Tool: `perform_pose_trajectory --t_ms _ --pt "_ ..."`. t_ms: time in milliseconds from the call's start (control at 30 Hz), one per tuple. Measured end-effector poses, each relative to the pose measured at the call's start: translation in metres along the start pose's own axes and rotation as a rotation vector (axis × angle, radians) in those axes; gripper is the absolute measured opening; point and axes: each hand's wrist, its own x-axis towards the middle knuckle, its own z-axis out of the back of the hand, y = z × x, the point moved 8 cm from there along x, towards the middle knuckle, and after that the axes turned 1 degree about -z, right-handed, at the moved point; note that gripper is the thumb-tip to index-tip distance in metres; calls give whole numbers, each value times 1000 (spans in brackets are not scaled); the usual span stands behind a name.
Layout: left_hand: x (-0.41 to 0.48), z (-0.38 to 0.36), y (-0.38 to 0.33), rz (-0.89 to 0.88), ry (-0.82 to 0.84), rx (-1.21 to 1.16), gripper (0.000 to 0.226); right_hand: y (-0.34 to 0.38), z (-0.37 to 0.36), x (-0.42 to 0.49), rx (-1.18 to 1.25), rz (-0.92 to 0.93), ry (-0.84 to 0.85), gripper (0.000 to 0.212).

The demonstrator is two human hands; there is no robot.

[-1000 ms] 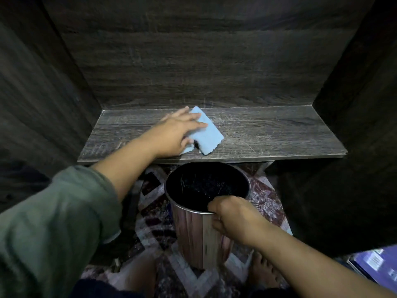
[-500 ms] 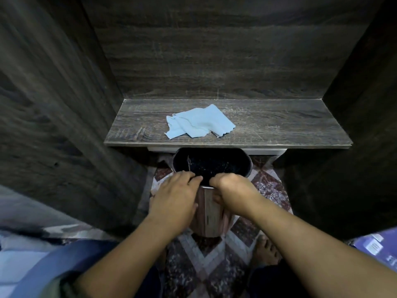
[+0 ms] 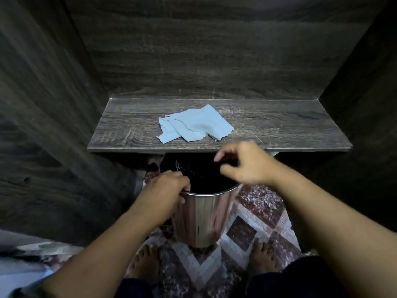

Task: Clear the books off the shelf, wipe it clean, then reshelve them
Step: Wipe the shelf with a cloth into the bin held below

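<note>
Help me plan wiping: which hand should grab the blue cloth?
Probably right: the right hand hovers free nearer the blue cloth; the left hand grips the rim of the metal bin.

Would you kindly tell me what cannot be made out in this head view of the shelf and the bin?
- The bin: head view, inside too dark to show contents.
- The left hand: head view, fingertips hidden over the rim it grips.
- The right hand: head view, motion-blurred; whether it pinches anything is unclear.
- The cloth on the shelf: head view, underside hidden by its folds.
</note>
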Motion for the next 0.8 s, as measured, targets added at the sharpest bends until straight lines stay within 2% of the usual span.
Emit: perform_pose_trajectory --t_ms 67,133,200,267,333,367,467,533,600,667,733,800 --pt "2 0 2 1 -4 -9 25 5 24 29 -143 125 -222 22" --pt "4 -1 2 -13 2 -16 26 12 29 59 -302 204 -301 35" --pt "7 -3 1 -15 26 -18 26 14 19 88 -409 235 -239 55" --pt "10 -4 -1 -24 40 -5 26 9 0 112 -488 211 -115 65" --pt "14 -9 -2 -37 90 24 27 0 -14 126 -549 173 -38 61" --pt "17 -12 -3 -45 115 19 28 -2 -17 130 -550 172 -51 55" --pt "22 -12 -10 -113 47 -15 26 -6 -5 133 -483 191 -172 43" --pt "22 -14 -9 -125 40 -31 25 -14 21 129 -413 185 -316 40" --pt "21 -16 -7 -128 42 -47 25 -35 61 122 -398 89 -515 41" --pt "21 -13 -10 -174 7 -52 27 -64 94 114 -445 -91 -637 42" --pt "22 -12 -17 -210 -19 -67 26 -93 107 113 -520 -264 -629 43" --pt "23 -15 -20 -227 -35 -60 28 -113 95 119 -558 -321 -510 45"
